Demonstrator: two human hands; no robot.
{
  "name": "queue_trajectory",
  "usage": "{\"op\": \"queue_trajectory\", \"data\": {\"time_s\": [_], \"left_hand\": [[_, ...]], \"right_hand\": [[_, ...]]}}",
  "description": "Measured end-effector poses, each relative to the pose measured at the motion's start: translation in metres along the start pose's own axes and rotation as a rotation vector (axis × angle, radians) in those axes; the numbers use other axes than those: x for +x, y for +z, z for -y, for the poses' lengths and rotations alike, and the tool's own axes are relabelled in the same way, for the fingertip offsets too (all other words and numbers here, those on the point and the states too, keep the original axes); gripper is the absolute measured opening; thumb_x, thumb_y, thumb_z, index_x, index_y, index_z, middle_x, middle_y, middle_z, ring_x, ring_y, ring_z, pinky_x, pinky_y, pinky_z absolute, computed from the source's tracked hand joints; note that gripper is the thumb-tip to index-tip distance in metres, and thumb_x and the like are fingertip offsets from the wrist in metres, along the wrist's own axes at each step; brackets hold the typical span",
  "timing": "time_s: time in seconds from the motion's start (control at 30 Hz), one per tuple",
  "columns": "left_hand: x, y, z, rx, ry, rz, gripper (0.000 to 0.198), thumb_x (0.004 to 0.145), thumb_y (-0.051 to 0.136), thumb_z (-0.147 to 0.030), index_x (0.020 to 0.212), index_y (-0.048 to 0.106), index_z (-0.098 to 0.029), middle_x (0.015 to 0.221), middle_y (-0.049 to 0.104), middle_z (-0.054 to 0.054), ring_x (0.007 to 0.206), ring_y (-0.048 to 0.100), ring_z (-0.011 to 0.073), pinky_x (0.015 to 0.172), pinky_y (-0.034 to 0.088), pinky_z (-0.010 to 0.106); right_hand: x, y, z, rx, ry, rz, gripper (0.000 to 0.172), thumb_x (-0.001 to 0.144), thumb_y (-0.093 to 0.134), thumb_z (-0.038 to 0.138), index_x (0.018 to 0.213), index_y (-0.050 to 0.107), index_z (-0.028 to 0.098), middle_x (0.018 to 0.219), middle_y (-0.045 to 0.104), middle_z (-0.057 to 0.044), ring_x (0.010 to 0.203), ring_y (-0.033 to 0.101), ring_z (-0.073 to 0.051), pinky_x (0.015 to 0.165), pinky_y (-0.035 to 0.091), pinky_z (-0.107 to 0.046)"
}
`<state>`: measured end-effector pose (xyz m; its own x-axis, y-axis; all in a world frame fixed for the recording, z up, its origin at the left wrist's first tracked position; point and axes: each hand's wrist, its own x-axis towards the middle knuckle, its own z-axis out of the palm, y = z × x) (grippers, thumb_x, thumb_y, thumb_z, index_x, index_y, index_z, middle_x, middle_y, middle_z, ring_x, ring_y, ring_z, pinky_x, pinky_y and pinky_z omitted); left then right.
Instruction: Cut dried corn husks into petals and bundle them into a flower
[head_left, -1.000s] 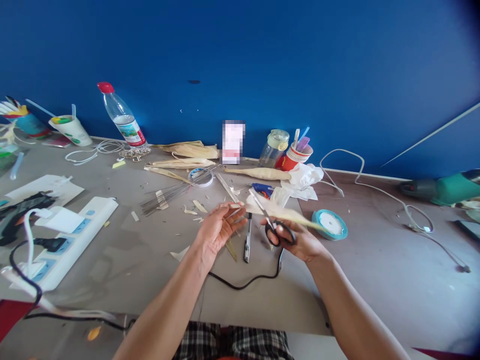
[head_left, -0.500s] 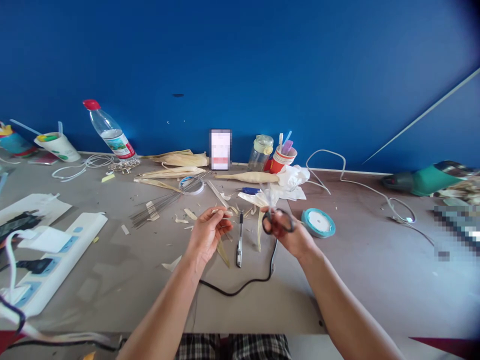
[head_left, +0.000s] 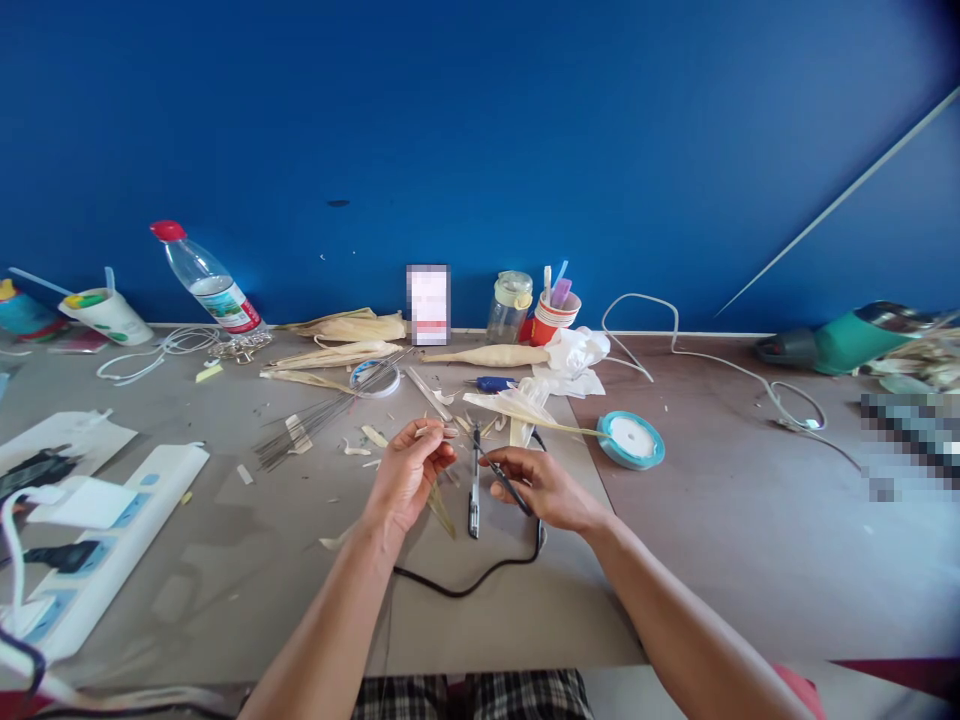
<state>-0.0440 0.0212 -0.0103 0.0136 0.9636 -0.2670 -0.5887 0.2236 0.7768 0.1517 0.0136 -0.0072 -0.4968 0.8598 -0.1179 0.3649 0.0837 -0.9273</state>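
My left hand [head_left: 409,470] is closed in a pinch on a small pale strip [head_left: 444,433], the colour of the husk scraps around it. Fingers of my right hand [head_left: 547,490] are wrapped round a pair of scissors [head_left: 511,484] with black handles, seen nearly edge-on. The scissor tips point up and left towards my left hand, apart from the strip. Between the hands a black pen [head_left: 474,490] lies on the table. A scrap of dried corn husk [head_left: 441,510] lies just below my left fingers.
Behind the hands lie thin wires [head_left: 300,430], corn husks [head_left: 337,355], a blue-handled tool [head_left: 495,384] and white tissue [head_left: 574,360]. A roll of blue ribbon [head_left: 634,440] is to the right. A power strip [head_left: 142,525] is at left; a black cable [head_left: 465,593] crosses in front.
My right hand has moved left and down with the scissors, turning them edge-on and bringing the tips nearer my left hand. The left hand keeps its pinch. The view has shifted slightly.
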Motion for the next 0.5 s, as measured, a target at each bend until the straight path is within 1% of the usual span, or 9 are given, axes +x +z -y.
{"op": "queue_trajectory", "data": {"time_s": [0.1,0.23,0.5], "left_hand": [[-0.0001,0.001,0.0,0.001,-0.003,0.002,0.022,0.062,0.076,-0.021,0.076,0.061,-0.015,0.072,0.066,0.0,0.056,0.056,0.0066,0.06,0.049,0.023],[0.0,0.002,0.0004,0.005,0.003,-0.012,0.024,0.062,0.077,-0.023,0.077,0.06,-0.015,0.07,0.065,-0.001,0.056,0.056,0.0066,0.059,0.049,0.022],[0.0008,0.0017,0.0013,0.031,0.024,-0.015,0.026,0.062,0.077,-0.024,0.078,0.059,-0.015,0.069,0.064,-0.001,0.056,0.056,0.0066,0.06,0.048,0.022]], "right_hand": [[-0.0002,0.0028,0.0028,-0.035,0.006,-0.028,0.039,0.077,0.06,0.039,0.106,0.062,0.012,0.061,0.034,0.005,0.057,0.03,-0.008,0.051,0.027,-0.022],[-0.0006,0.005,0.0048,-0.049,0.012,-0.02,0.036,0.077,0.06,0.035,0.104,0.062,0.013,0.061,0.035,0.005,0.056,0.03,-0.008,0.051,0.028,-0.022],[-0.0007,0.0036,0.0052,-0.027,0.014,0.009,0.035,0.078,0.059,0.038,0.102,0.062,0.012,0.059,0.035,0.005,0.055,0.03,-0.008,0.049,0.027,-0.021]]}}
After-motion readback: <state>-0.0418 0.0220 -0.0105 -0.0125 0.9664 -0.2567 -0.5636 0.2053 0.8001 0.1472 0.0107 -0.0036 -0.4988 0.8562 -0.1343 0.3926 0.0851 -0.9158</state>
